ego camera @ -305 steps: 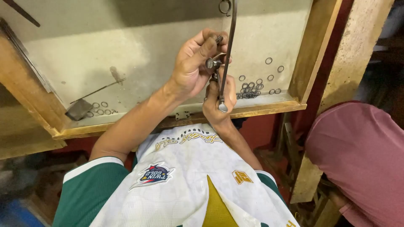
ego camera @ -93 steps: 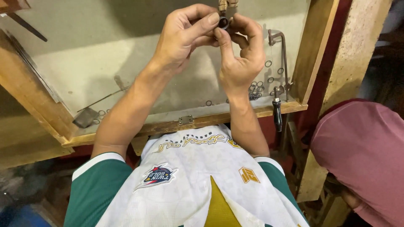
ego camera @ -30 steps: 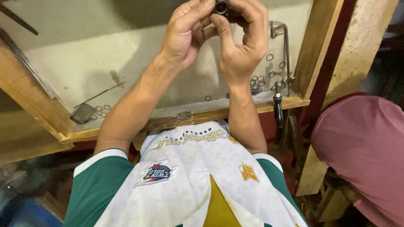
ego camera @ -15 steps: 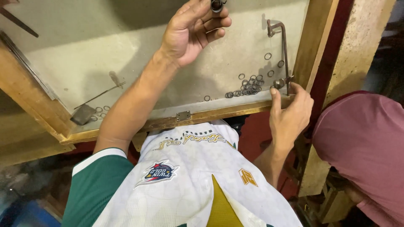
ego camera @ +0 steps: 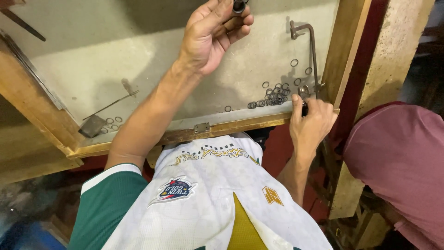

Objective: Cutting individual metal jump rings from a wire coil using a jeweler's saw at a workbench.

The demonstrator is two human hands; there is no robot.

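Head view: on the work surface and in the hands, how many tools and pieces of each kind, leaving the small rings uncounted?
Hands: 2 (left hand, right hand)
Dark cylinder piece: 1
Bent metal rod: 1
Flat scraper: 1
Ring pile: 1
Total: 6

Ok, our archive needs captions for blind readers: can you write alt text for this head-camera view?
Seen from above, a person's left hand holds a small dark cylindrical part over a grey worktop, while the right hand grips a bent metal crank tool beside a scatter of small metal rings.
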